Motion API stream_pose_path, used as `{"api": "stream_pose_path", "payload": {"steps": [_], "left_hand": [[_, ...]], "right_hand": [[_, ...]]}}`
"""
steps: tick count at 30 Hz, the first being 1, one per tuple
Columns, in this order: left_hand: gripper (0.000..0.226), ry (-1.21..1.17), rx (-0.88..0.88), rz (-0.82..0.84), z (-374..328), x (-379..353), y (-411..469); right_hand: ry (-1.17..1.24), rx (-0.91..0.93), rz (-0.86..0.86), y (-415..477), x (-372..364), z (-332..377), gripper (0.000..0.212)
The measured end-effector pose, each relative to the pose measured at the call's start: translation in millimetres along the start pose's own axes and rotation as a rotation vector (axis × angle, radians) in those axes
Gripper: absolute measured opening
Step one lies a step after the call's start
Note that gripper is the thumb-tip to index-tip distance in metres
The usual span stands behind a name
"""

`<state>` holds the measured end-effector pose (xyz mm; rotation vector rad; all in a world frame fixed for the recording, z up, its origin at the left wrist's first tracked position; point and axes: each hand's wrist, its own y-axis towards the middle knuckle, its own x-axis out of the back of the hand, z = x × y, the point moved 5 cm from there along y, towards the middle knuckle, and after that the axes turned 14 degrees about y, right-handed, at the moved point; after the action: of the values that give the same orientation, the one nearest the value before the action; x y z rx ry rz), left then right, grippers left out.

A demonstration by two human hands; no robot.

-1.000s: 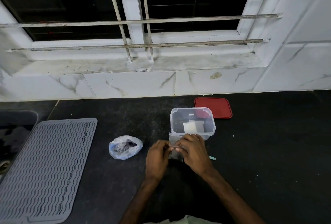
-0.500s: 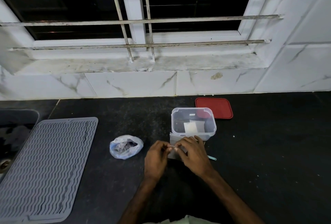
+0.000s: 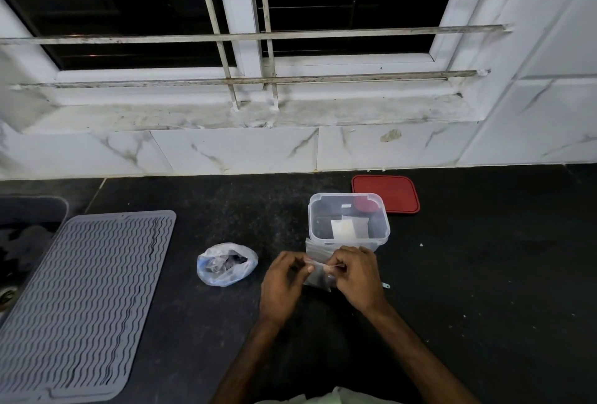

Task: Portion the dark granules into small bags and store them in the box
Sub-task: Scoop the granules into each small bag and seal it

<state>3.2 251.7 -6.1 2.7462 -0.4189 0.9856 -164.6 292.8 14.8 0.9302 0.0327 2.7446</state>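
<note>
A small clear bag (image 3: 318,276) with dark granules in its lower part is held just above the black counter. My left hand (image 3: 284,281) pinches the left end of its top edge and my right hand (image 3: 357,274) pinches the right end. Right behind them stands the clear plastic box (image 3: 349,221), lid off, with small white-looking bags inside. A few empty small bags (image 3: 315,247) lie between the box and my hands. A crumpled plastic bag (image 3: 226,263) of dark granules sits to the left of my left hand.
The red lid (image 3: 386,193) lies flat behind the box on the right. A grey ribbed mat (image 3: 84,300) covers the counter's left side, next to a sink (image 3: 29,229). A small teal thing (image 3: 386,285) pokes out beside my right hand. A tiled wall rises behind.
My hands have shifted slightly apart along the bag's top edge; the bag stays in the same spot in front of the box.
</note>
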Motion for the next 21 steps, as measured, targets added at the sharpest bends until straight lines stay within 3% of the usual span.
{"api": "stream_pose_path", "payload": {"steps": [7,14,21], "left_hand": [[0.012,0.024,0.126,-0.052,5.4,6.6,0.2],[0.012,-0.055,0.199,-0.065,14.9,-1.0,-1.8],[0.018,-0.277,0.257,0.123,29.6,-22.0,-3.5]], "right_hand": [[0.217,-0.061,0.059,1.9,-7.5,-8.1,0.006],[0.177,-0.085,-0.085,-5.1,-6.0,-13.6,0.028],[0.264,-0.236,-0.127,-13.2,-11.5,-37.1,0.020]]}}
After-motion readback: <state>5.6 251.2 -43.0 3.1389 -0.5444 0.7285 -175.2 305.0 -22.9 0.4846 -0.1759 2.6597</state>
